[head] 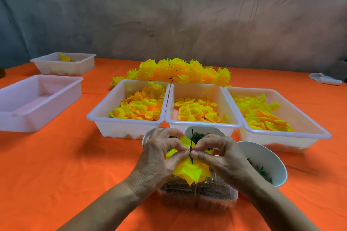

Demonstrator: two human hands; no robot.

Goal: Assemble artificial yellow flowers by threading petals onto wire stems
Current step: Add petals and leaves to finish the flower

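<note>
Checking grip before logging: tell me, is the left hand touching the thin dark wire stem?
Touching: the head view shows the left hand pinching the wire stem at its fingertips.

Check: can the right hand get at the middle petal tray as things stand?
Probably not yet: the right hand and left hand both pinch the wire stem. The middle petal tray lies open just beyond, nothing between.

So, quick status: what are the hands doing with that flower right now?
Left hand and right hand both pinching the green stem. Yellow petals threaded on it. Nothing in the way.
</note>
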